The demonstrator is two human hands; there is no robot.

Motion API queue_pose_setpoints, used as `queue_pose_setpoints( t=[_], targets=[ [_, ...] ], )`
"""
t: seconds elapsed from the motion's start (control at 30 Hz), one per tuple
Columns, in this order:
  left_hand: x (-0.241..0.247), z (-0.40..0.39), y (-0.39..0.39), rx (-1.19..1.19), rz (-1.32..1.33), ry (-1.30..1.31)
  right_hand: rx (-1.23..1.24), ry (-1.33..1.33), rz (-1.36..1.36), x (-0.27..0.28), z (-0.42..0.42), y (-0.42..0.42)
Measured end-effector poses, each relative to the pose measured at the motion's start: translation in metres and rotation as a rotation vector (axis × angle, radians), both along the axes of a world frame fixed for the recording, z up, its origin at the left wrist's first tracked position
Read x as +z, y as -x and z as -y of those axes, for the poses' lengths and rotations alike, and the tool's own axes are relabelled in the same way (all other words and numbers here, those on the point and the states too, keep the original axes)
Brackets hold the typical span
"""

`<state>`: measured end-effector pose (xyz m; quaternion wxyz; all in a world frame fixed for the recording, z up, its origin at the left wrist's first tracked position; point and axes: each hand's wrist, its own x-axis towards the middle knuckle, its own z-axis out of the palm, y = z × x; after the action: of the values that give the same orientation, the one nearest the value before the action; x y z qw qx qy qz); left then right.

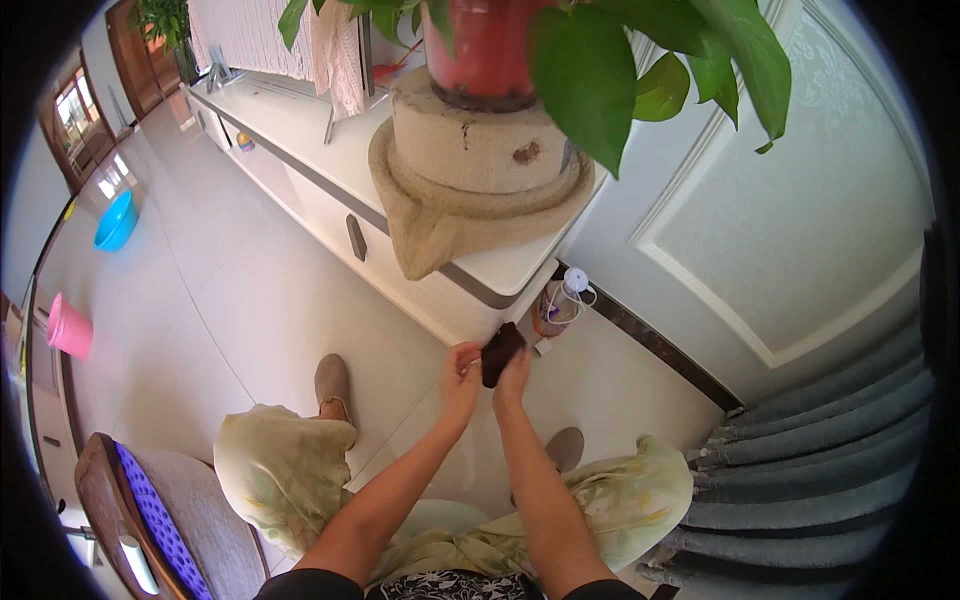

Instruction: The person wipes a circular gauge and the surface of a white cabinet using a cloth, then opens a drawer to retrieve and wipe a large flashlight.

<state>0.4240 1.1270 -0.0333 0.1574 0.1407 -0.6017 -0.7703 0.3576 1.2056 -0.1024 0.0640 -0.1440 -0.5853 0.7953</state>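
A dark brown item, apparently a folded cloth [501,354], is held low over the floor by the front corner of a white cabinet [495,266]. My right hand [513,379] grips its right side. At its left edge are the curled fingers of my left hand [460,381]; whether they pinch it is unclear. Just beyond my hands, a plastic bottle [553,309] with a white top and a white cord around it stands against the cabinet's end. A small white block [543,346] lies on the floor by the bottle.
A stone mill [480,172] bearing a potted leafy plant [585,82] overhangs the cabinet's corner. A white panelled wall [787,225] and grey pleated fabric [810,480] flank my right. Leftward are a wooden chair [180,502], a pink bucket [70,328] and a blue basin [116,223].
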Motion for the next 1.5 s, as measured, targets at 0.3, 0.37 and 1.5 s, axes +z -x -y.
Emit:
queue_pose_setpoints(
  t=[0.3,0.37,1.5],
  targets=[
    [0.014,0.107,0.034,0.311,0.028,0.093,0.09,-0.558,0.061,0.015,0.052,-0.008],
    [0.022,0.115,0.049,0.362,0.021,0.077,0.08,-0.441,0.123,0.019,0.049,-0.003],
    [0.063,0.248,0.145,0.445,-0.18,0.747,-0.492,-0.381,-0.187,0.177,0.137,-0.037]
  ],
)
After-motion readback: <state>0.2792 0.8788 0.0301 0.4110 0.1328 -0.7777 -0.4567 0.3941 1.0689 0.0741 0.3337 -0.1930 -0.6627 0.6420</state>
